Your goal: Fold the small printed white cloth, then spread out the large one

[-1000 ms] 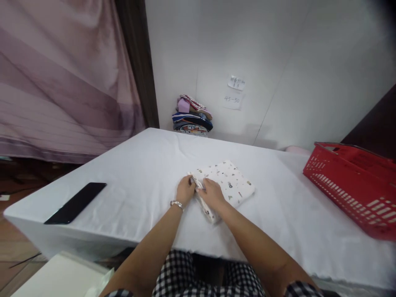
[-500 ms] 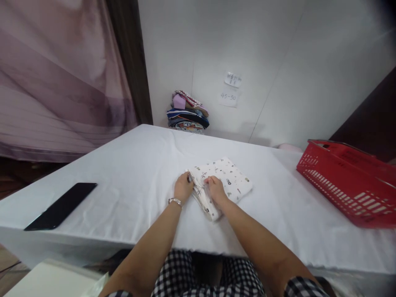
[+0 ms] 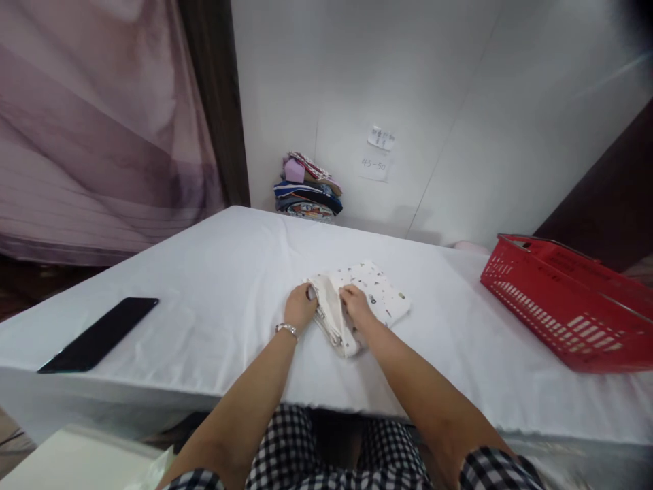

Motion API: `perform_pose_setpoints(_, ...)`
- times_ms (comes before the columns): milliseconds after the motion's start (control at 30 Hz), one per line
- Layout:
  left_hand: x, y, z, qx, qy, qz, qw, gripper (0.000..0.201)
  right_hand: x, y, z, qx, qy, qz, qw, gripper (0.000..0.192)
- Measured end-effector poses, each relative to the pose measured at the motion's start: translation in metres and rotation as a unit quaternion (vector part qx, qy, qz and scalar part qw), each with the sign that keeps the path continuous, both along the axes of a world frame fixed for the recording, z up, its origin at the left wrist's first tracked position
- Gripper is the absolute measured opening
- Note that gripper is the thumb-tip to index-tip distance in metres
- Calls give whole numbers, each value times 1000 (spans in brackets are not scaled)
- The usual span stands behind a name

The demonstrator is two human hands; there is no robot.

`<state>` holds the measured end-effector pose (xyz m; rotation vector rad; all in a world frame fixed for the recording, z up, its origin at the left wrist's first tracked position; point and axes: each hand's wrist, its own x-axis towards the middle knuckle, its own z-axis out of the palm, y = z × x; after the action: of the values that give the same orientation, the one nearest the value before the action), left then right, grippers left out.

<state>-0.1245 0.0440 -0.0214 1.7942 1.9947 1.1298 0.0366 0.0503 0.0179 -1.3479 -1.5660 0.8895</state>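
A folded white cloth with small printed figures (image 3: 380, 292) lies in the middle of the white-covered table (image 3: 214, 286). My left hand (image 3: 299, 307), a bracelet at its wrist, pinches the cloth's near-left edge. My right hand (image 3: 356, 309) grips the same edge just beside it, and the edge is lifted and rolled up between the two hands. The far half of the cloth rests flat on the table.
A black phone (image 3: 99, 333) lies near the table's left edge. A red plastic basket (image 3: 566, 299) stands at the right. A stack of folded clothes (image 3: 309, 195) sits at the far edge against the wall, below two paper notes (image 3: 377, 153). A purple curtain (image 3: 96, 129) hangs at left.
Both hands have lifted and rolled the cloth's near-left edge further up and over, so less of the printed top shows. The view has shifted slightly.
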Motion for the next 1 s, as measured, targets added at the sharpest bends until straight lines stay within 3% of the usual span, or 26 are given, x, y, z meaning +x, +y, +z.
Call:
perform_pose_setpoints(67, 0, 0, 0, -1, 7, -4, 1000, 38, 27, -1, 15, -8, 181, -27, 983, 19)
perform_pose_setpoints(133, 0, -1, 1, -1, 9, -2, 1000, 38, 68, -11, 32, 7, 345, -20, 938, 18)
perform_pose_setpoints(233, 1, -2, 4, -1, 2, 0, 1000, 35, 140, -45, 41, 28, 438, -16, 898, 15)
perform_pose_setpoints(333, 1, -1, 5, -10, -4, 5, 1000, 32, 191, -94, 17, -20, 472, -79, 878, 8)
perform_pose_setpoints(400, 1, 0, 5, -13, 3, 8, 1000, 25, 204, -125, -7, -90, 460, -96, 878, 9)
perform_pose_setpoints(467, 0, 0, 5, -6, 12, 0, 1000, 16, 203, -146, -26, -139, 450, -98, 877, 19)
perform_pose_setpoints(533, 0, -1, 5, 8, 14, -8, 1000, 14, 195, -155, -33, -167, 437, -102, 878, 35)
perform_pose_setpoints(667, 4, -10, 10, 34, 17, -22, 999, 34, 175, -145, -22, -184, 361, -131, 905, 69)
perform_pose_setpoints(733, 9, -16, 12, 34, 38, -40, 998, 41, 165, -132, -18, -184, 311, -129, 924, 76)
perform_pose_setpoints(800, 14, -20, 14, 20, 68, -45, 996, 38, 155, -118, -17, -181, 269, -115, 939, 73)
perform_pose_setpoints(900, 25, -22, 23, 12, 94, -25, 995, 22, 139, -97, -16, -155, 222, -95, 958, 53)
perform_pose_setpoints(1000, 46, -30, 41, 91, 72, -61, 991, 12, 126, -87, -8, -79, 218, -76, 970, 37)
